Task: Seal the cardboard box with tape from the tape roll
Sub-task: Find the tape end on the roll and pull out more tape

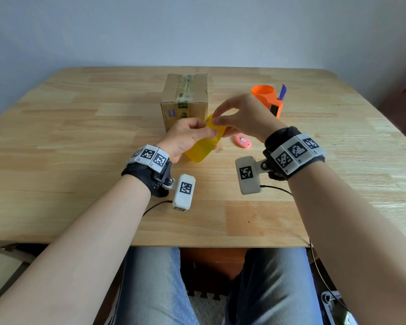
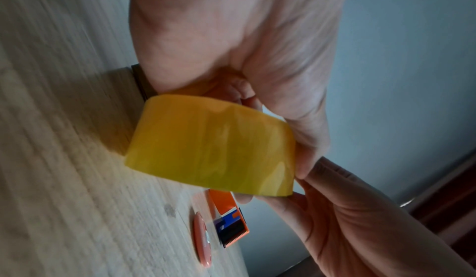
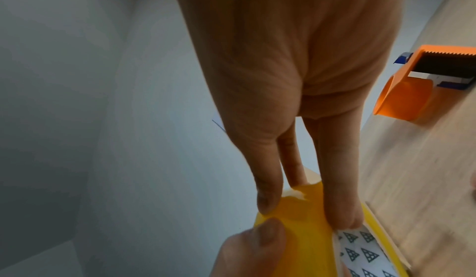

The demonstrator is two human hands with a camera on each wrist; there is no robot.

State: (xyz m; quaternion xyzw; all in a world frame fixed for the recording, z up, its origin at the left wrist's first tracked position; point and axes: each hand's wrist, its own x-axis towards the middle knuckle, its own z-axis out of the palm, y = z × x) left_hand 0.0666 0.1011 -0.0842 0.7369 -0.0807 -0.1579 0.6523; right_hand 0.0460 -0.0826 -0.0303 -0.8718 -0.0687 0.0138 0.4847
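The cardboard box (image 1: 185, 99) stands at the table's middle back, flaps down, with an old clear tape strip along its top. Just in front of it my left hand (image 1: 197, 132) grips the yellow tape roll (image 1: 204, 146), held tilted above the table. My right hand (image 1: 217, 118) pinches the roll's upper rim with thumb and fingers. In the right wrist view the fingertips (image 3: 268, 204) press on the roll's (image 3: 304, 230) yellow outer face, beside a small wrinkled spot. The left wrist view shows the roll (image 2: 211, 147) between both hands.
An orange tape dispenser (image 1: 267, 99) with a serrated blade stands right of the box, behind my right hand. A small pink cutter (image 1: 243, 140) lies on the wooden table (image 1: 80, 137) under my right wrist. The table's edge runs close to my lap.
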